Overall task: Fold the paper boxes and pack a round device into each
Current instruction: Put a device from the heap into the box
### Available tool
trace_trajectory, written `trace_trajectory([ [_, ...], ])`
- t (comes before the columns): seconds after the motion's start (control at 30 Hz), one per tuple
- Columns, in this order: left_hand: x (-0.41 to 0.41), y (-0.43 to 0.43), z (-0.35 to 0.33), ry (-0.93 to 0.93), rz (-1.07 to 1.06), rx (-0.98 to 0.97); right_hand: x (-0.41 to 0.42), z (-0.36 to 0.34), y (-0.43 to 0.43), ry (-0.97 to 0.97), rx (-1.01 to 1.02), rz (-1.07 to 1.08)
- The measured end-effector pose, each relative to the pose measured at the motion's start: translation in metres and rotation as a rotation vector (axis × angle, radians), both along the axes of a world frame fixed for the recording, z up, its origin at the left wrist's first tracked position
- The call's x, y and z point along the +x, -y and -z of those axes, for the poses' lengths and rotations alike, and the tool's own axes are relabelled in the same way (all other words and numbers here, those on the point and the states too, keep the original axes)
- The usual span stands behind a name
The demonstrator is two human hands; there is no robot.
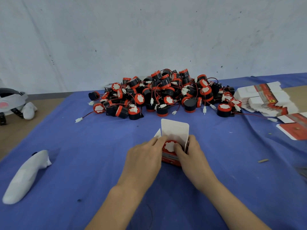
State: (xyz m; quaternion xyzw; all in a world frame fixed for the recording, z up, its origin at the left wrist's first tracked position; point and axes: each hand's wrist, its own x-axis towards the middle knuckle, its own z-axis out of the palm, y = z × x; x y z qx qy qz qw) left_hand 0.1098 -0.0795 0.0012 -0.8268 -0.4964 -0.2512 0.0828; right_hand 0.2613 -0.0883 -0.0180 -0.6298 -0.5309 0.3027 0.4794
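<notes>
A small red and white paper box stands on the blue cloth in front of me, its white lid flap upright and open. A round device with a red rim and white centre sits in the box's mouth. My left hand grips the box's left side, fingertips at the rim. My right hand holds the right side, with fingers pressing on the device. A big pile of round black and red devices with red wires lies behind the box.
Stacks of flat unfolded boxes lie at the far right, with more flat ones nearer. A white handheld controller lies at the left. A white headset rests at the far left edge. A wall stands behind the table.
</notes>
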Motion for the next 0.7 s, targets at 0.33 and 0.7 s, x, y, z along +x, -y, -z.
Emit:
trace_trajectory([
  [0.33, -0.001, -0.002, 0.009, -0.145, 0.008, -0.030, 0.000, 0.000, 0.002, -0.006, 0.003, -0.007],
  [0.7, -0.016, -0.006, -0.001, 0.674, 0.055, -0.124, 0.017, 0.000, -0.002, -0.066, 0.026, -0.207],
])
